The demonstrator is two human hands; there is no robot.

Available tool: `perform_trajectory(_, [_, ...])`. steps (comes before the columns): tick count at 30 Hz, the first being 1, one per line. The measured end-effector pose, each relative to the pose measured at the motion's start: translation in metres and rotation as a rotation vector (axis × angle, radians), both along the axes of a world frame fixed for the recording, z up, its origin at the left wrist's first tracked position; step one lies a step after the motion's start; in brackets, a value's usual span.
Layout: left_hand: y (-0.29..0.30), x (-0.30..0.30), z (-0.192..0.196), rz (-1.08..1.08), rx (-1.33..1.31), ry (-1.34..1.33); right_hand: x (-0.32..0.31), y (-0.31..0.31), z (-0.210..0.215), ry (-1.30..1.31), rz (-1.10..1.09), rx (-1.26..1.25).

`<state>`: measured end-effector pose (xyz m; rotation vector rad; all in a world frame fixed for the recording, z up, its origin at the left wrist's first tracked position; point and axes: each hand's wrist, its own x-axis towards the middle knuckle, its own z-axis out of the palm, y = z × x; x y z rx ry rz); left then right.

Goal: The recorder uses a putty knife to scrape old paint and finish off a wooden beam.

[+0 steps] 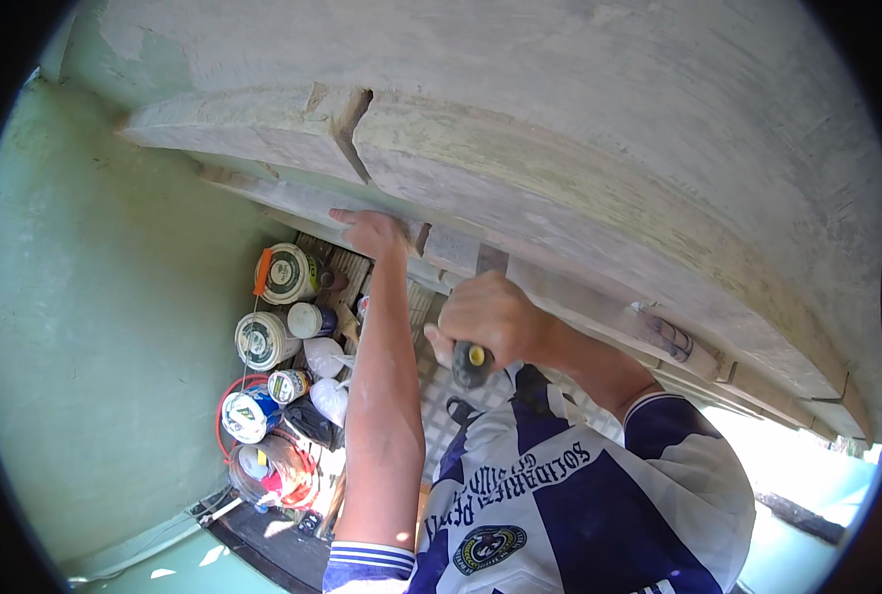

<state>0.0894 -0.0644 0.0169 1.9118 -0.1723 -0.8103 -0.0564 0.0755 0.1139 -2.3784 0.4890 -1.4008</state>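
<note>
My right hand (495, 312) is wrapped round the dark handle of a scraper (473, 368), whose butt has a yellow centre. Its flat metal blade (492, 259) points away from me and meets the lower plastered ledge (560, 294). To the left, my left hand (372, 234) lies on the same ledge with one digit stretched out leftward; the other fingers are partly hidden. A narrow notch (422, 238) cuts the ledge just right of that hand. Above both hands runs a thicker pale ledge (500, 183) with a dark crack (352, 134) across it.
Below on the left stand several buckets, among them a white-lidded one (291, 274), with plastic bags (328, 399) and a red hose (225, 441) beside them. A green wall (95, 297) closes the left side. A dark grey object (667, 337) sits on the ledge at right.
</note>
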Motion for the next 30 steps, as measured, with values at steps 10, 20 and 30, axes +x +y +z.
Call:
perform_trajectory(10, [-0.006, 0.006, -0.012, 0.024, -0.083, 0.058, -0.001, -0.006, -0.014, -0.006, -0.029, 0.140])
perform_trajectory(20, [-0.003, 0.003, -0.006, -0.028, -0.092, 0.070, -0.001, 0.009, -0.004, 0.005, -0.027, 0.041])
perform_trajectory(30, [-0.007, 0.003, -0.010, -0.017, -0.082, 0.058, 0.001, -0.008, -0.025, -0.048, 0.034, 0.122])
